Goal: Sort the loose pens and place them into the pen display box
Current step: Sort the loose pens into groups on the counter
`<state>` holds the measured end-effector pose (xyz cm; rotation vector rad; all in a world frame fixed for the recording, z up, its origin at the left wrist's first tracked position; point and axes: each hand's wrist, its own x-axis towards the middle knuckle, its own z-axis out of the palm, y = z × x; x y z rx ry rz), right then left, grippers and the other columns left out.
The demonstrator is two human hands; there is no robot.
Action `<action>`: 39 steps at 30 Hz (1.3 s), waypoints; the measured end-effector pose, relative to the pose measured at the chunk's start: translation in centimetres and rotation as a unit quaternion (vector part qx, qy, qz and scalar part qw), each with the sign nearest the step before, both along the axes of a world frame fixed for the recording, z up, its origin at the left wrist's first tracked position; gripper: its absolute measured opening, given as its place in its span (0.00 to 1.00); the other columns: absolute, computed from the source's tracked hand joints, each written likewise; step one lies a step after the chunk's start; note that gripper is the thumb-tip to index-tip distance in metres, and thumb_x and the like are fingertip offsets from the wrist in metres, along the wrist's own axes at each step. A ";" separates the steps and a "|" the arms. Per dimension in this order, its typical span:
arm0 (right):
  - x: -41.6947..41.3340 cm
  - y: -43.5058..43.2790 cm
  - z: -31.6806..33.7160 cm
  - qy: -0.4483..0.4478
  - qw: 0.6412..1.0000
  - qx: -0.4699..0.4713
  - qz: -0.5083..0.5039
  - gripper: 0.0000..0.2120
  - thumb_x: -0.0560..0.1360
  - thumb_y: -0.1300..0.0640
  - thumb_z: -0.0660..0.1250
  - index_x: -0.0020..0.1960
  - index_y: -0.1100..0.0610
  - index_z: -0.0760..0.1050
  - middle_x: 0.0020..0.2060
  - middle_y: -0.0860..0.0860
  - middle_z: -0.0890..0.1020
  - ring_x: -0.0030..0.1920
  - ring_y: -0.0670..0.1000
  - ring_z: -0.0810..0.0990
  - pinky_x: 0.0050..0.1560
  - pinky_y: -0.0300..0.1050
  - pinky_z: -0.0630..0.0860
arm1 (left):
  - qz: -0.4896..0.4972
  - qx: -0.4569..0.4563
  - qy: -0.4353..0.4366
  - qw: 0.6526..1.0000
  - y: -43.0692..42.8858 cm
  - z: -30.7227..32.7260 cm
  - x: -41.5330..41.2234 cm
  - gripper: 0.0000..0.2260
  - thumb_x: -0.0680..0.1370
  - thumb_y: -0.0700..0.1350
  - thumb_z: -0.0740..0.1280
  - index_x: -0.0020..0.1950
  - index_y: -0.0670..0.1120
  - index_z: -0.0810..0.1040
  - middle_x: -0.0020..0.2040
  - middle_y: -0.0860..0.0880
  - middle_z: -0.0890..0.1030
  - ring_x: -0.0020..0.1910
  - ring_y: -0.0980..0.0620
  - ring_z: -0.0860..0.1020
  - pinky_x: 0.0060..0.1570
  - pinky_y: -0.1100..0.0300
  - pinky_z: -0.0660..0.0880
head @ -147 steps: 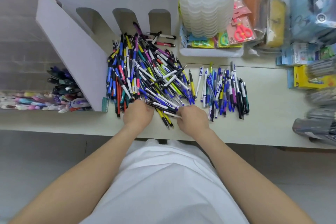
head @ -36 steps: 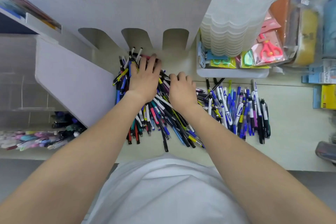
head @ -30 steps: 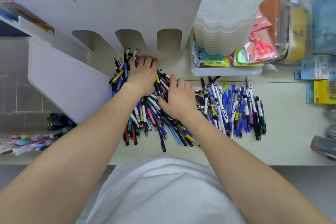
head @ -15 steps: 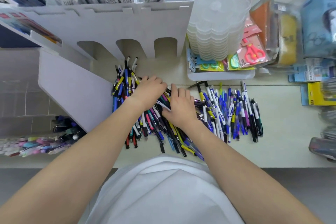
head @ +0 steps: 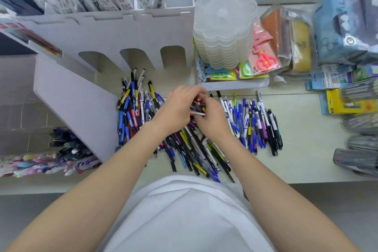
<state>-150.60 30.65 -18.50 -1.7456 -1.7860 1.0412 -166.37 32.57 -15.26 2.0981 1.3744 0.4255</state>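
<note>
Cream counter (head: pixel 306 149), frame centre: my left hand (head: pixel 178 109) and right hand (head: pixel 213 122) both curl round a clump from the loose pens (head: pixel 135 112). I'd align tips before lifting.

On my feed the loose pens (head: pixel 139 112) lie heaped on the desk (head: pixel 302 149), in front of the pen display box (head: pixel 131 35) standing at the back left. A row of pens (head: pixel 255 125) lies side by side just right of the heap. Behind that row, a stack of dishes (head: pixel 225 26) sits in a tray (head: pixel 235 86). The left hand (head: pixel 176 110) and right hand (head: pixel 212 120) meet over the heap's middle; their fingers seem to pinch a few pens, though the grip is hidden.
</note>
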 end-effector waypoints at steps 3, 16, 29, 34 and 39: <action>2.1 -1.0 0.4 0.002 1.000 -0.013 -0.004 0.23 0.75 0.67 0.69 0.68 0.54 0.78 0.60 0.51 0.82 0.62 0.51 0.79 0.64 0.51 0.77 | 0.031 -0.009 -0.099 0.995 -1.0 0.6 1.5 0.33 0.69 0.23 0.61 0.72 0.44 0.75 0.68 0.47 0.76 0.67 0.48 0.75 0.68 0.55 0.74; 11.8 -3.4 -1.3 -0.083 0.987 -0.053 -0.130 0.27 0.73 0.65 0.73 0.72 0.55 0.75 0.62 0.55 0.77 0.65 0.58 0.75 0.67 0.51 0.72 | 0.215 -0.135 0.025 0.967 -4.7 -3.8 3.4 0.29 0.77 0.33 0.65 0.79 0.44 0.69 0.75 0.45 0.69 0.76 0.45 0.68 0.78 0.44 0.66; 13.2 -3.5 -1.2 -0.198 0.977 -0.061 -0.047 0.42 0.68 0.55 0.68 0.81 0.47 0.61 0.85 0.54 0.51 0.84 0.61 0.50 0.81 0.64 0.53 | 0.030 -0.140 0.281 0.949 3.6 -4.5 2.6 0.37 0.79 0.39 0.62 0.86 0.45 0.50 0.87 0.45 0.48 0.86 0.42 0.45 0.79 0.31 0.53; 13.8 -1.6 -1.8 -0.214 0.971 -0.110 -0.007 0.43 0.73 0.47 0.67 0.85 0.47 0.54 0.86 0.53 0.44 0.86 0.58 0.43 0.83 0.66 0.47 | -0.056 -0.151 0.333 0.929 5.1 -6.1 2.7 0.35 0.81 0.39 0.58 0.87 0.49 0.48 0.88 0.49 0.47 0.85 0.39 0.45 0.78 0.27 0.53; 13.6 1.1 -2.5 -0.243 0.963 -0.100 0.060 0.41 0.77 0.44 0.61 0.86 0.51 0.51 0.86 0.55 0.49 0.86 0.55 0.44 0.83 0.66 0.46 | -0.044 -0.066 0.289 0.954 2.7 -8.0 2.7 0.36 0.80 0.35 0.62 0.86 0.50 0.52 0.84 0.46 0.60 0.84 0.41 0.55 0.77 0.31 0.54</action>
